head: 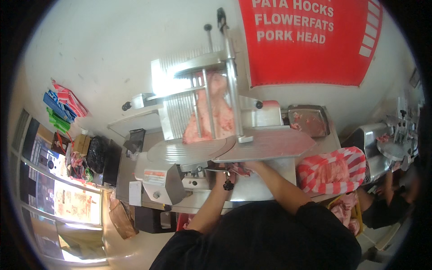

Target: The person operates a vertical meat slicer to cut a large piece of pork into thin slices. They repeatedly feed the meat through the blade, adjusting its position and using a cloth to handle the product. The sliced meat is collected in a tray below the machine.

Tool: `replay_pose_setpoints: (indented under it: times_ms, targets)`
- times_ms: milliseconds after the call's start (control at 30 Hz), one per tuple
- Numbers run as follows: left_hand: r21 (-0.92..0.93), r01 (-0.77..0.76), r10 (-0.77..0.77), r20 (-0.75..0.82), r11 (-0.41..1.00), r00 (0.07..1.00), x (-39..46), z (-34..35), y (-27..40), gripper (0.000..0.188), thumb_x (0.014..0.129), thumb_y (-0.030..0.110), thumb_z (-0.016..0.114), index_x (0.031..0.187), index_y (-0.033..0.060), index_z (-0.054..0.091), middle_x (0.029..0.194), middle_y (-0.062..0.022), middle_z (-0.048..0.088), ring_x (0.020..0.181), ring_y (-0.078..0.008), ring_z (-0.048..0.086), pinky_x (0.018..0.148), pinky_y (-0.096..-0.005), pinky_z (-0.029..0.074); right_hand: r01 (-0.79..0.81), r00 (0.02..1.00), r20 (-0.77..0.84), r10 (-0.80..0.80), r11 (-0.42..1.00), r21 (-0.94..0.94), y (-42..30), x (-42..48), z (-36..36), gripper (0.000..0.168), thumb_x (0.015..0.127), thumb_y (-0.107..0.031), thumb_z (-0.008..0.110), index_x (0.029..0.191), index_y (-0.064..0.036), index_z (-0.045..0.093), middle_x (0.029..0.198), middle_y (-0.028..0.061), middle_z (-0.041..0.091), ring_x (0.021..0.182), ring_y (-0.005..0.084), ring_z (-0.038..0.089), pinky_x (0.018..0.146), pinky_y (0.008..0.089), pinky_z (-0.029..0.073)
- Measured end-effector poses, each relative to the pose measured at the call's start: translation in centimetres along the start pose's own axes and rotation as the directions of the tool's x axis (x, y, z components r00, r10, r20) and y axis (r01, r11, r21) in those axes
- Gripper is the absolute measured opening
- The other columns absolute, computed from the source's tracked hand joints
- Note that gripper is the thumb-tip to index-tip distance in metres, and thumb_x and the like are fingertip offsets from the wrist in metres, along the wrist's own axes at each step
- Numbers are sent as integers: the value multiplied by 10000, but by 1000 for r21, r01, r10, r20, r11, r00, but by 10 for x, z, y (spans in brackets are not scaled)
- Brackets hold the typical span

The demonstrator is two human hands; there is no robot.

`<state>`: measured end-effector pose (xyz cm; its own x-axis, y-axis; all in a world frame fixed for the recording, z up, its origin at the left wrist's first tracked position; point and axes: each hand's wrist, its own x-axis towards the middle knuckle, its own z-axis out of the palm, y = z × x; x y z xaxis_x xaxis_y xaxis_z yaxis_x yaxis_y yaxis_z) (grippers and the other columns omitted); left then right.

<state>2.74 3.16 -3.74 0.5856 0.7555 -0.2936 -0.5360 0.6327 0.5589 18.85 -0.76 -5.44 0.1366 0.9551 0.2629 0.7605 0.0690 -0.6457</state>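
A metal meat slicer [199, 158] stands before me on a counter. On its ribbed carriage [177, 113] a large slab of raw pork [217, 111] rests behind metal rods, its lower end close to the round blade and plate. Below the flat guard plate [266, 143], my left hand [229, 178] and my right hand [253, 165] come together around slices of red meat [241, 169]. The plate and a black knob [228, 185] hide most of my fingers, so their grip is unclear.
Right of the slicer lie a metal tray [312, 126] with meat scraps and a red-and-white striped bag [332, 170] of sliced meat. A yellow crate [359, 216] of meat stands lower right. Beyond is a second slicer [391, 148], with another person [384, 206] beside it.
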Motion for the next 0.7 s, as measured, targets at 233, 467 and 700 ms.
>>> replay_pose_setpoints:
  times_ms: [233,467,700]
  targets:
    - [-110,150,-130,167,983,977,35,0,-15,396,1029,395,513,1257,75,562,1194,-97,647,1102,-253,624,947,-428,533,-230,958,-60,280,877,421,-100,-44,-93,235,866,-188,699,1011,-14,637,798,176,634,761,318,632,713,474,498]
    - [344,-95,32,183,934,983,15,25,-6,384,1026,369,495,1264,76,563,1204,-103,642,1111,-271,617,946,-461,524,-108,976,-169,135,981,164,-76,-94,-70,351,829,-205,765,1092,-19,624,916,150,639,816,316,634,785,427,512]
    - [317,-201,48,429,927,902,-37,91,19,464,1031,448,421,1282,83,559,1263,-116,616,1196,-266,560,1017,-437,459,-131,944,-250,217,938,320,-78,-87,-59,400,868,-208,739,1185,-13,593,1062,190,643,855,282,656,763,396,541]
